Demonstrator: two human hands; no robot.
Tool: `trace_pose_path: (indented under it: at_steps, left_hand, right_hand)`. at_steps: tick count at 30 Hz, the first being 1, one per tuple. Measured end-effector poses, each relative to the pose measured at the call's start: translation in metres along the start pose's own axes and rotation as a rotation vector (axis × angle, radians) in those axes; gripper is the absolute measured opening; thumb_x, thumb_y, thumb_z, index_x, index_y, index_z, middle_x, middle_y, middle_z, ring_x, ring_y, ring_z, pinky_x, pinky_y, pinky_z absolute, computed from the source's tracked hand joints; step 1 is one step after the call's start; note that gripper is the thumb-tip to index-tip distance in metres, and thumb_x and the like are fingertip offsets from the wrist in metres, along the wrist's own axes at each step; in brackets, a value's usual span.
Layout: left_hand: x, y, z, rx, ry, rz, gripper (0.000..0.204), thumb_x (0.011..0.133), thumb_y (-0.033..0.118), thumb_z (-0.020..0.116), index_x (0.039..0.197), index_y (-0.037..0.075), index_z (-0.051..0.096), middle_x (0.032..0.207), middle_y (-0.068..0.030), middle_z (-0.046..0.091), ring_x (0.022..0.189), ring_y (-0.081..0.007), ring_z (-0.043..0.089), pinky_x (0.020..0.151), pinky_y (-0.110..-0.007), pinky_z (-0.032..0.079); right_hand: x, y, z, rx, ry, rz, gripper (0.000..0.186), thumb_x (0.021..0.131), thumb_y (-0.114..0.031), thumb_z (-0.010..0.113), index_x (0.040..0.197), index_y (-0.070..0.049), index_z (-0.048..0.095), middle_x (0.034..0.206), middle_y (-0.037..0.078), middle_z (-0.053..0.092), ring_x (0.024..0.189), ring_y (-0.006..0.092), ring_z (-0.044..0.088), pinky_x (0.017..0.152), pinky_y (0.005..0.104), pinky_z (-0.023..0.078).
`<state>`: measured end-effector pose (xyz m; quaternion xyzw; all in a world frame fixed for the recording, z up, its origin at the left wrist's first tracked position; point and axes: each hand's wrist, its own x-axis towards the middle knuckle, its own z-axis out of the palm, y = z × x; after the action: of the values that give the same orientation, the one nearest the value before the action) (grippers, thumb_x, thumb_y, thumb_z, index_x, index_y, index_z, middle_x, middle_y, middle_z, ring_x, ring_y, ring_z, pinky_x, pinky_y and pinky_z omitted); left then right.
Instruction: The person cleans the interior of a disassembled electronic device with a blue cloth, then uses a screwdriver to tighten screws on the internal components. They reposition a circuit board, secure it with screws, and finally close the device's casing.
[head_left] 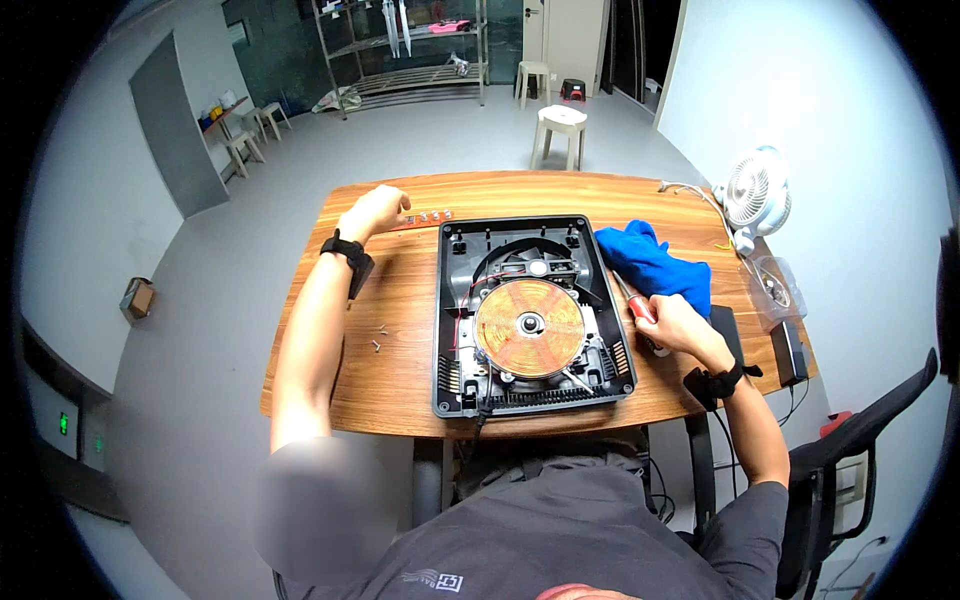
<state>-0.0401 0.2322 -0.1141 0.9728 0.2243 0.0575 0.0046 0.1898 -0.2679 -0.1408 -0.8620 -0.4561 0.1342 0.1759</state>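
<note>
An opened black appliance housing (pixel 445 300) lies in the middle of the desk, showing a round copper coil (pixel 505 320), a fan and red wires. My left hand (pixel 375 212) is at a red strip (pixel 428 220) holding small metal pieces, behind the housing's left side; its fingers are curled down, with what they hold hidden. My right hand (pixel 675 325) grips a red-handled screwdriver (pixel 640 307) at the housing's right edge, its shaft angled forward. A blue cloth (pixel 655 265) lies just beyond that hand. A few small screws (pixel 378 345) lie left of the housing.
On the wooden desk (pixel 380 400) are a white fan (pixel 750 195), a clear container (pixel 770 285) and a black power adapter (pixel 790 350). A black chair (pixel 840 450) stands at the right. Beyond the desk are a white stool (pixel 560 120) and metal shelving (pixel 400 70).
</note>
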Motion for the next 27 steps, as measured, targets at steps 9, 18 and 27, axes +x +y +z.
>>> trace_pose_path:
  at_steps: [9,18,27]
  left_hand:
    - [0.014,-0.007,0.035,0.007,-0.09,-0.162,0.05,0.08,-0.001,0.07,0.129,0.011,0.065,0.126,-0.015,0.067,0.12,-0.0308,0.062,0.102,-0.039,0.051]
    - [0.031,-0.005,0.048,0.1,-0.047,0.012,0.041,0.077,-0.005,0.065,0.115,0.01,0.07,0.113,-0.0153,0.07,0.112,-0.0353,0.063,0.094,-0.044,0.053]
    - [0.042,-0.008,0.044,0.141,-0.064,0.081,0.032,0.069,-0.001,0.071,0.1,0.004,0.069,0.106,-0.0166,0.069,0.105,-0.0367,0.065,0.09,-0.043,0.054]
  right_hand:
    - [0.008,-0.009,0.006,-0.198,-0.015,-0.016,0.041,0.087,-0.034,0.059,0.085,0.006,0.069,0.073,0.027,0.068,0.079,0.0433,0.069,0.074,0.0494,0.057]
    - [0.022,-0.002,-0.001,-0.268,-0.165,-0.032,0.048,0.093,-0.039,0.056,0.076,0.004,0.071,0.075,0.028,0.068,0.075,0.0438,0.069,0.071,0.0488,0.057]
    - [0.033,-0.007,-0.017,-0.291,-0.08,0.004,0.061,0.096,-0.049,0.056,0.075,0.006,0.07,0.076,0.031,0.066,0.075,0.0466,0.068,0.071,0.0508,0.056]
